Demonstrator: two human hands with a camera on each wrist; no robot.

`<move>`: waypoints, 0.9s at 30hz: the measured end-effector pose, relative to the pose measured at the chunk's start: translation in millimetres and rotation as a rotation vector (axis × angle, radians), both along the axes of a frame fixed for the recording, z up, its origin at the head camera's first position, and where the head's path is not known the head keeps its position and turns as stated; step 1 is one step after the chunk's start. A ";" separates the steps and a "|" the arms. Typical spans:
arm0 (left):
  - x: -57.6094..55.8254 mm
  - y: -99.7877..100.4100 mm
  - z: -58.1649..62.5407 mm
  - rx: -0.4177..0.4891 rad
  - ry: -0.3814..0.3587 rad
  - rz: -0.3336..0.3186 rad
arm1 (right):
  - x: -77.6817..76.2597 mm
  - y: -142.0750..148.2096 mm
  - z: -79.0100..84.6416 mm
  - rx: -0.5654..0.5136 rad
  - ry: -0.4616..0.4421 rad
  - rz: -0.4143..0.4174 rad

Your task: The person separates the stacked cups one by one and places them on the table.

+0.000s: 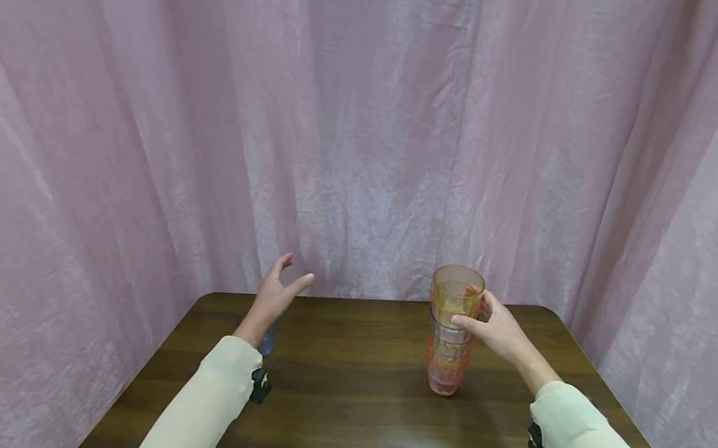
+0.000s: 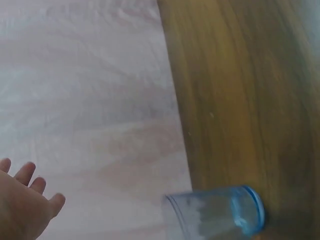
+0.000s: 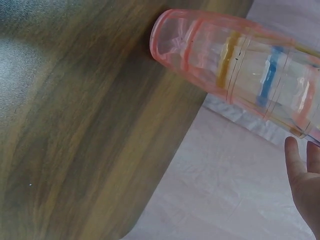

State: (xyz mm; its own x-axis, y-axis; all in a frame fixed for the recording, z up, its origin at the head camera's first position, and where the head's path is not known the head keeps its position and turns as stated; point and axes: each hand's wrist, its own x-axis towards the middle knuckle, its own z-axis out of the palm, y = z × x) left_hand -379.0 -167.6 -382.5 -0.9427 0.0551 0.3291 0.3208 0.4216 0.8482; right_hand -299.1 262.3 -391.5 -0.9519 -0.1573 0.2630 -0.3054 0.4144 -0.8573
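Toward the right of the table, a tall stack of clear coloured cups [image 1: 447,357] stands upright, with a yellow cup [image 1: 450,303] on top and orange, blue-rimmed and pinkish cups below. My right hand [image 1: 503,328] grips the upper part of the stack, thumb at the front and fingers round the far side. On the left, my left hand [image 1: 274,296] is raised with its fingers spread and nothing in it. A clear bluish cup [image 2: 215,215] stands on the table near it; in the head view my left wrist partly hides this cup.
A dark wooden table [image 1: 346,385] with rounded far corners lies in front of me. Pink curtains [image 1: 365,147] hang behind it and along both sides. Each sleeve carries a small black device [image 1: 260,385] at the wrist.
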 end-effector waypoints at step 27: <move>18.8 108.8 29.0 0.021 -0.008 -0.319 | 2.6 -1.9 2.5 -0.019 0.010 0.009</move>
State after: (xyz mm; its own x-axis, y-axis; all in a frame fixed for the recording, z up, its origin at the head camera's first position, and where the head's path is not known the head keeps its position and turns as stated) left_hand -360.2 -58.7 -353.5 -0.8812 0.3420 0.3264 0.4278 0.2831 0.8584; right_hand -296.5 260.4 -388.9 -0.9478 -0.1604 0.2755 -0.3175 0.3952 -0.8620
